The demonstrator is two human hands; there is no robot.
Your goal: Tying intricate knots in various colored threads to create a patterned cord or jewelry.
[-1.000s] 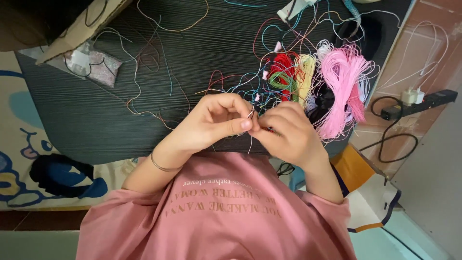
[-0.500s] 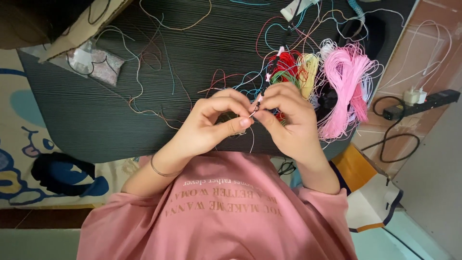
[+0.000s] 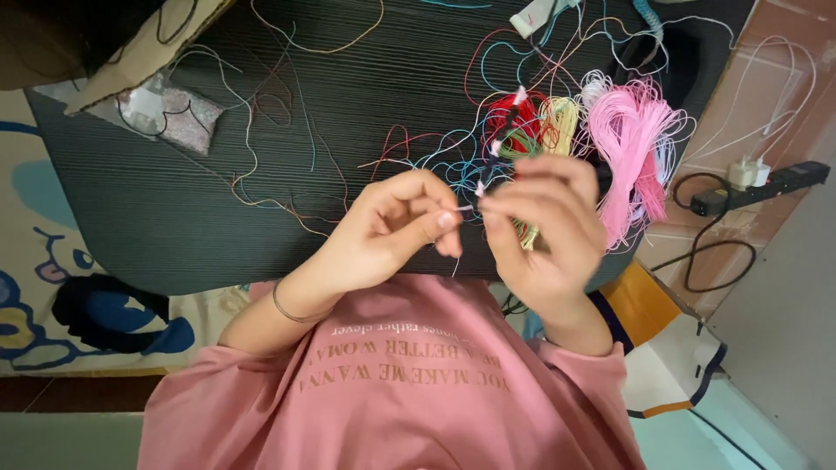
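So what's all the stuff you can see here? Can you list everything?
table: one, dark grey, centre
pink cord bundle: one, pink, table's right side
red, green and yellow cord bundles: a few, beside the pink one
loose cords: many, mixed colours, spread over the table
clear bag: one, upper left
power strip: one, black, floor at right
floor mat: one, cream and blue, left
pink shirt: one, bottom
left hand: grip pinching a thin cord
right hand: grip pinching the same cord

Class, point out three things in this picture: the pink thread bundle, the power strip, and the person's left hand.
pink thread bundle (image 3: 629,144), head view, middle of the looped strands.
power strip (image 3: 788,180), head view, its black body.
left hand (image 3: 392,231), head view, back of the hand.
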